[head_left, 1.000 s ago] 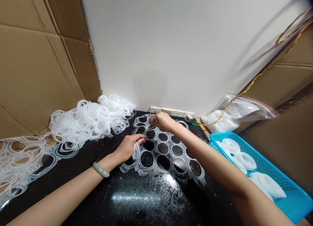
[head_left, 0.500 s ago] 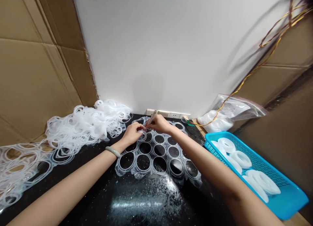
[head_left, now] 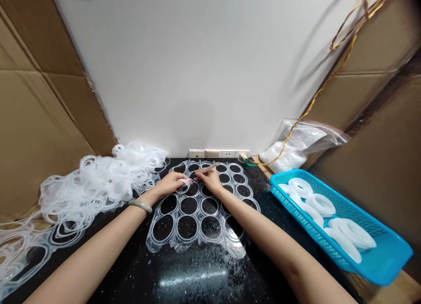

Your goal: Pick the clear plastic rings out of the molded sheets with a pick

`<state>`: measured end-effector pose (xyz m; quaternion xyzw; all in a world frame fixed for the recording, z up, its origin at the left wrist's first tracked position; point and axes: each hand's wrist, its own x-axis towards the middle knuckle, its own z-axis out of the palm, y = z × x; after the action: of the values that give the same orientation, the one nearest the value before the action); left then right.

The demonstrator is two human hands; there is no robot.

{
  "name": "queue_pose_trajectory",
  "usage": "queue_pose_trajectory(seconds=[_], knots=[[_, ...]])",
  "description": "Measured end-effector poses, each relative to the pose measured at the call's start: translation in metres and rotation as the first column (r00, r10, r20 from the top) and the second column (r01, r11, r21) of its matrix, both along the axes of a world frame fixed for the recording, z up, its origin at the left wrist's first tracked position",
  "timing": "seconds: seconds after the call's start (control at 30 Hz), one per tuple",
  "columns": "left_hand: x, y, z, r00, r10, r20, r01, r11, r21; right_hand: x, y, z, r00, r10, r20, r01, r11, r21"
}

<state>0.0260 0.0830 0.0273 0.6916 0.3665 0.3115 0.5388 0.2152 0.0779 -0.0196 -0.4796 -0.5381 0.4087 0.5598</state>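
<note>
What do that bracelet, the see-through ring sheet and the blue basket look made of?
The bangle looks like polished pale-green jade or glass, going by its smooth, glossy band. The clear ring sheet seems soft silicone or plastic: milky, translucent, curling at its edges. The blue basket looks like moulded, slightly glossy plastic, with a lattice of small openings.

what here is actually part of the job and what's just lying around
In use:
left hand pinching a clear ring
right hand holding a slim pale stick
clear plastic sheet with round holes under both hands

Lying about:
heap of holed plastic sheets
blue basket of white ring coils
zip bag
yellow wire
wall sockets
</note>
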Motion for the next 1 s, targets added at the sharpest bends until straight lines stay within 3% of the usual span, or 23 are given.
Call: queue_pose_trajectory(seconds=[0.27, 0.47, 0.57, 0.63, 0.7, 0.77, 0.8, 0.83, 0.87, 0.9, 0.97, 1.0], knots=[[-0.011, -0.003, -0.003, 0.91, 0.245, 0.335, -0.24, 0.969, -0.056, 0.002, -0.001, 0.004, 0.999, -0.017, 0.036, 0.017, 1.0, 0.0], [-0.034, -0.025, 0.009, 0.874, 0.325, 0.362, -0.329, 0.943, -0.052, 0.002, 0.0, 0.0, 1.0, -0.015, 0.026, 0.015, 1.0, 0.001], [-0.049, -0.038, 0.016, 0.907, 0.343, 0.245, -0.379, 0.918, 0.117, 0.002, 0.002, 0.001, 1.0, -0.018, 0.017, 0.018, 1.0, 0.006], [-0.06, -0.048, 0.021, 0.945, 0.323, 0.059, -0.316, 0.845, 0.431, 0.005, 0.0, 0.006, 1.0, -0.019, 0.013, 0.019, 1.0, 0.007], [-0.068, -0.062, 0.026, 0.95, 0.294, -0.102, -0.129, 0.671, 0.73, 0.01, -0.005, 0.014, 1.0, -0.024, 0.017, 0.024, 1.0, 0.014], [-0.07, -0.079, 0.03, 0.948, 0.299, -0.113, -0.043, 0.47, 0.882, 0.017, -0.018, 0.023, 0.999, -0.01, 0.039, 0.008, 0.999, 0.033], [-0.067, -0.087, 0.031, 0.946, 0.318, -0.067, -0.071, 0.405, 0.912, 0.022, -0.027, 0.027, 0.998, 0.016, 0.055, -0.018, 0.999, 0.036], [-0.063, -0.096, 0.032, 0.94, 0.341, -0.023, -0.115, 0.376, 0.919, 0.025, -0.039, 0.03, 0.996, 0.054, 0.07, -0.056, 0.998, 0.027], [-0.058, -0.105, 0.032, 0.941, 0.339, -0.013, -0.128, 0.389, 0.912, 0.029, -0.053, 0.032, 0.992, 0.1, 0.081, -0.1, 0.995, 0.005], [-0.052, -0.114, 0.031, 0.955, 0.291, -0.054, -0.084, 0.44, 0.894, 0.032, -0.069, 0.033, 0.986, 0.144, 0.086, -0.142, 0.989, -0.029], [-0.041, -0.129, 0.026, 0.973, 0.091, -0.214, 0.13, 0.55, 0.825, 0.037, -0.103, 0.031, 0.974, 0.208, 0.087, -0.198, 0.974, -0.109], [-0.036, -0.135, 0.022, 0.954, -0.024, -0.297, 0.256, 0.576, 0.776, 0.039, -0.119, 0.03, 0.969, 0.229, 0.092, -0.216, 0.966, -0.14]])
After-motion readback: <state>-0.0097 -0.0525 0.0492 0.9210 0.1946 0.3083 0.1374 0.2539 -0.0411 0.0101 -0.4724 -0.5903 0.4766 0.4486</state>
